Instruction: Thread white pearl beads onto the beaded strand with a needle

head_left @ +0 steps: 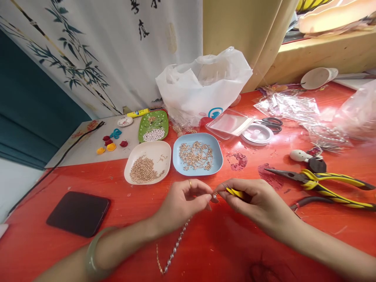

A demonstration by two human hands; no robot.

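One bead (214, 197) above the desk (223, 250), pinched in left fingers (202, 202); chain (177, 244) hanging toward the near edge; right fingers (236, 202) clamped on yellow tool (230, 191). Apparent step: joining; next demands steady alignment.

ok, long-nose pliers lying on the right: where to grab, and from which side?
I'd take both handles behind the pivot, coming from the person's right and above. The pliers lie with the nose pointing left and the handles spread toward the right. A dark-handled tool sits close to the lower handle, so avoid catching it.
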